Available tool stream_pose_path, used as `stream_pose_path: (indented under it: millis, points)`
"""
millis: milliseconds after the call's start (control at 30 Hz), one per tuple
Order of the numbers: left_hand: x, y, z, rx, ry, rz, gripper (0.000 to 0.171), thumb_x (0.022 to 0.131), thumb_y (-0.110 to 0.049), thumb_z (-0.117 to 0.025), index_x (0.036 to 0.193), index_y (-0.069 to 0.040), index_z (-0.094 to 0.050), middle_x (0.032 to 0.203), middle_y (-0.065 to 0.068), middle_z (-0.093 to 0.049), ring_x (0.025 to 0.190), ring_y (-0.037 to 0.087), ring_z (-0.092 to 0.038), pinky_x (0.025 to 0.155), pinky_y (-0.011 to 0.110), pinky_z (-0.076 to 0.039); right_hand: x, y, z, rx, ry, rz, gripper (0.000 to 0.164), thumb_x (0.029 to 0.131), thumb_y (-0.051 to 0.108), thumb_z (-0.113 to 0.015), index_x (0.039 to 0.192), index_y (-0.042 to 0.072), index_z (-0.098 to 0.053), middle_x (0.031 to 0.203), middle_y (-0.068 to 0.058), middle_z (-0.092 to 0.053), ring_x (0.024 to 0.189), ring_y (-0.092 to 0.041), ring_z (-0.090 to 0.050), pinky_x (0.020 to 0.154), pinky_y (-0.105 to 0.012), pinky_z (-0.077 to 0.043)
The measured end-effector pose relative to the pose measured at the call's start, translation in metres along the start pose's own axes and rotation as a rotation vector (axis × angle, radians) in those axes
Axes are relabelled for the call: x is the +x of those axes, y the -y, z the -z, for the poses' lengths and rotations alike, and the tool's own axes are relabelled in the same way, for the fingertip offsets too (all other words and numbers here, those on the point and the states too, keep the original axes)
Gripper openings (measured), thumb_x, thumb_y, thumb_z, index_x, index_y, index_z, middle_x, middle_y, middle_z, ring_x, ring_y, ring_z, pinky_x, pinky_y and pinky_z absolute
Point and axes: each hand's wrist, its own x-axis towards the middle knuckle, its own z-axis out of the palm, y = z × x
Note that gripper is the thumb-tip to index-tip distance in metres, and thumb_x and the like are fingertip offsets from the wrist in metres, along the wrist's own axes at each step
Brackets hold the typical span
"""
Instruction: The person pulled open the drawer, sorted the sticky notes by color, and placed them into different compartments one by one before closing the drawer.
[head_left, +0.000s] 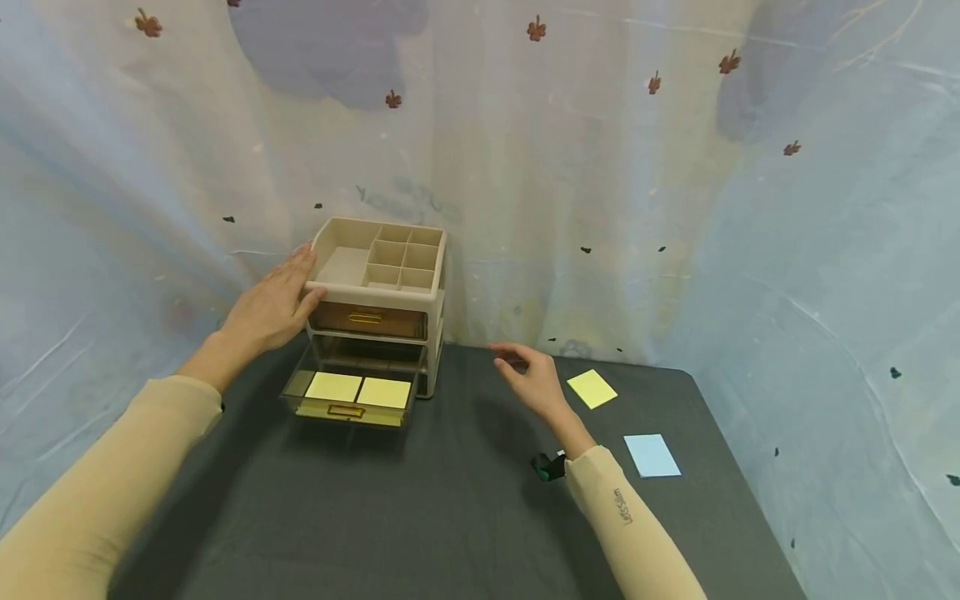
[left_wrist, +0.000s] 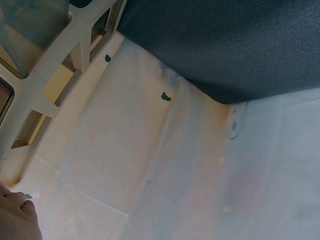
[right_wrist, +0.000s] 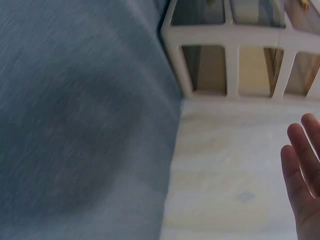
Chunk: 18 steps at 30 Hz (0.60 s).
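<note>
A beige desktop organizer [head_left: 367, 294] stands at the back left of the table. My left hand [head_left: 270, 308] rests against its upper left corner, fingers extended along the side and thumb at the front edge. The bottom drawer [head_left: 289, 397], see-through with a gold handle, is pulled out. Inside lie two yellow sticky note pads, a left pad [head_left: 333, 388] and a right pad [head_left: 385, 393]. My right hand [head_left: 536, 383] hovers over the table right of the organizer, fingers loosely bent around nothing. In the right wrist view, fingers [right_wrist: 297, 177] of that hand appear spread, below the organizer's side frame [right_wrist: 232, 65].
On the right of the dark table [head_left: 450, 517] lie a yellow sticky note pad [head_left: 592, 389] and a light blue one [head_left: 652, 456]. A patterned curtain [head_left: 510, 183] hangs behind and around the table. The organizer's top tray has several compartments; its upper drawer [head_left: 405, 323] is closed.
</note>
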Motion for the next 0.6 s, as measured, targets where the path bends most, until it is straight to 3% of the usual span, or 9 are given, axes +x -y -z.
stream_pose_path:
  millis: [467,600]
  points:
    - [-0.001,0.001,-0.001,0.003,-0.001,0.001,0.077,0.113,-0.052,-0.027,0.167,-0.002,-0.006,0.175,0.014,0.000,0.159,0.040,-0.011,0.127,0.060,-0.016,-0.027,-0.050,0.032,-0.094,-0.060,-0.158,0.029,0.101,0.007,-0.068,0.130,0.008,-0.072,0.133,-0.010,-0.070,0.115,-0.030,-0.069,0.096,-0.048,-0.060]
    - [0.000,0.001,-0.002,0.008,-0.004,0.001,0.077,0.113,-0.052,-0.026,0.167,-0.002,-0.006,0.175,0.013,0.000,0.159,0.040,-0.011,0.127,0.060,-0.018,-0.034,-0.066,0.042,-0.122,-0.083,-0.185,0.030,0.100,0.006,-0.069,0.130,0.003,-0.071,0.129,-0.014,-0.071,0.114,-0.033,-0.069,0.096,-0.051,-0.059]
